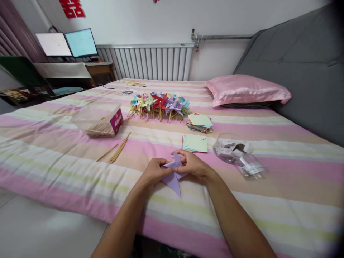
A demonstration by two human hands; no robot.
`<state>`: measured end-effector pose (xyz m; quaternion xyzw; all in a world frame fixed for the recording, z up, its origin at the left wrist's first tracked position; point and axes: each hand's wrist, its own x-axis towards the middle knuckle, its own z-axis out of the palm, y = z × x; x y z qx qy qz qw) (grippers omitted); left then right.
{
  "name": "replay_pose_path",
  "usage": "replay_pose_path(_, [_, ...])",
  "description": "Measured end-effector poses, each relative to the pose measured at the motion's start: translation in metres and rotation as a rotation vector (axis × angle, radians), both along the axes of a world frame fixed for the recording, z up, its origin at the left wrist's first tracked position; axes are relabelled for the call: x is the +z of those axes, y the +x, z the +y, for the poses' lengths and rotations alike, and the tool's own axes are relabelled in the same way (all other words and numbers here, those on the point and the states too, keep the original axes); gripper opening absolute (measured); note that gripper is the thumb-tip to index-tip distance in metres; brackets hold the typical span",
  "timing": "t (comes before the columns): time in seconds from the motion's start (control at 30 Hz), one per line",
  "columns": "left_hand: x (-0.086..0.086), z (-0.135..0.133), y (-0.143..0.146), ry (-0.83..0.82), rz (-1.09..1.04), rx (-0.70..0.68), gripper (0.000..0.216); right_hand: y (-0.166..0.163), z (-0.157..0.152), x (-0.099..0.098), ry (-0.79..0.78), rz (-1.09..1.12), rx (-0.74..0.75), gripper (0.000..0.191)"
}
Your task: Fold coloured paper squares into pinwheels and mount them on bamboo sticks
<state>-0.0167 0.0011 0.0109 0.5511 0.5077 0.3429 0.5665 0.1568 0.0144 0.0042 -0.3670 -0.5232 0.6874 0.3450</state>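
Observation:
Both my hands are closed on a purple paper pinwheel [173,182] just above the striped bedspread. My left hand [156,171] grips its left side, with the thumb near the centre. From the right, my right hand [192,164] pinches the paper by the middle and an upper blade. One pointed blade hangs down toward me. Whether a pin sits at the centre is hidden by my fingers. Just beyond my right hand lies a small stack of square paper sheets [196,143] with cut corners. To the left are several loose wooden sticks [120,147].
Finished pinwheels on sticks [159,104] stand in a cluster farther back. A clear box of sticks [99,123] is at left. Another paper stack [200,122], a clear round container [232,148] and a small plastic bag [250,167] lie right. A pink pillow [247,89] rests behind.

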Motion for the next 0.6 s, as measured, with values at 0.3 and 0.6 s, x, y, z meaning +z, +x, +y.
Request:
replay_pose_path(0.3, [0.000,0.006,0.004,-0.005,0.064,-0.087,0.011,0.008,0.005,-0.006,0.080,-0.081,0.062,0.065])
replay_pose_path(0.6, [-0.005,0.014,0.020,0.047,0.049,0.082,0.010,0.017,0.011,-0.004,0.182,-0.144,-0.059,0.059])
